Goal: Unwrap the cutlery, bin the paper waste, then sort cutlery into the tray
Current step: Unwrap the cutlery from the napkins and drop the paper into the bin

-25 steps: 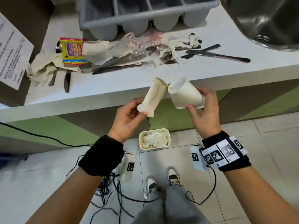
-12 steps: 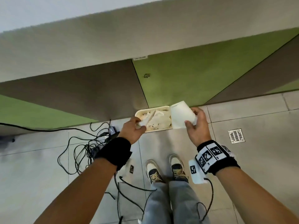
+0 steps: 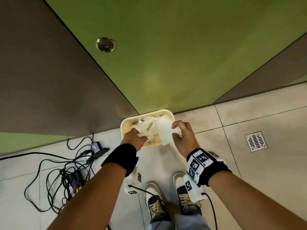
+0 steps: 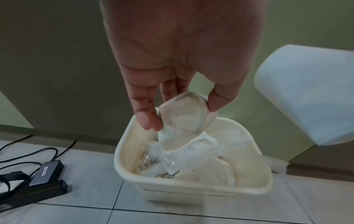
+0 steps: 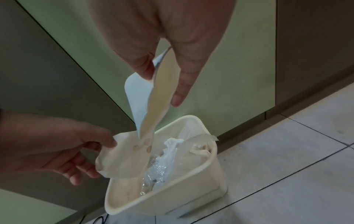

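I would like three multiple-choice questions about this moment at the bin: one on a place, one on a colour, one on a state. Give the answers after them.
1. Where does the bin stand?
A. on the floor against the cabinet front
B. on a counter
C. inside a sink

2. What colour is the bin?
A. black
B. cream
C. red

3. What is the left hand doing?
A. resting flat on the floor
B. hanging empty
C. pinching a crumpled paper wrapper over the bin

Answers:
1 A: the head view shows it on the tiles at the foot of the green panel.
2 B: its rim and walls are cream in all views.
3 C: fingertips and thumb clamp the wrapper above the bin's opening.
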Available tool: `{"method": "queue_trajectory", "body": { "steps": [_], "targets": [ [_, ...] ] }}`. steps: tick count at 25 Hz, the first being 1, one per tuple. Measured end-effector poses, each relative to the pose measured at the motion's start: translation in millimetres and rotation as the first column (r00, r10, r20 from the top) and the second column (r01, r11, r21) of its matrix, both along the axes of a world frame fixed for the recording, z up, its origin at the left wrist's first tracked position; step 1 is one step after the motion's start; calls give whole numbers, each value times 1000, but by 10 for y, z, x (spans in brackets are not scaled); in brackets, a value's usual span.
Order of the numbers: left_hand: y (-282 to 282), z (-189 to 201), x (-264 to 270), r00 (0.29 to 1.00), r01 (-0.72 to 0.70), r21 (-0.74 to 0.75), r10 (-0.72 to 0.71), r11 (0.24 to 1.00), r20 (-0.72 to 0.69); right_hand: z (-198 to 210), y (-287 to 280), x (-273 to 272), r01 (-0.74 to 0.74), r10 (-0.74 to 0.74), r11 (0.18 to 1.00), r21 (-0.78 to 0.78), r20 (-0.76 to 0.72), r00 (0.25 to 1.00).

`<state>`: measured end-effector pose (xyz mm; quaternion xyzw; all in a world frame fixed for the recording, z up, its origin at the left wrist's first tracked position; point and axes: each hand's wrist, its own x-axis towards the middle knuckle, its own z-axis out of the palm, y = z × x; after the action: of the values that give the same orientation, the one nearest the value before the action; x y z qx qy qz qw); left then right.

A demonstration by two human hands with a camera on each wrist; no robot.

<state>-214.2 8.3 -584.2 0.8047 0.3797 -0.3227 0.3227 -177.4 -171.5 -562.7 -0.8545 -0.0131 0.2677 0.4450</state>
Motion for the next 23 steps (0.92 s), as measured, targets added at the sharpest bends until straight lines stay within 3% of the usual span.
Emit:
{"method": "queue_trajectory", "body": {
  "steps": [9,12,16,19,23],
  "targets": [
    [120,-783,201,984,175,39,-174,984,-41,-695,317,63,-57,57,998,-12,-7,998],
    [169,-882,154,988,151,50,-149,987,-47,-929,446,157,-83,79,995,-58,-60,995],
    [250,-778,-97,996,69,72,-73,995,59,-1023,572,146,-383,288,865,-324,-304,908],
    [282,-555,-443,998,-6,36,3,999,66,-812,448,-12,-350,271,894,-278,-285,919],
    [245,-98,-1229,995,16,-44,-20,999,-97,-337,55,-222,-408,298,859,-308,-345,890]
  ]
}}
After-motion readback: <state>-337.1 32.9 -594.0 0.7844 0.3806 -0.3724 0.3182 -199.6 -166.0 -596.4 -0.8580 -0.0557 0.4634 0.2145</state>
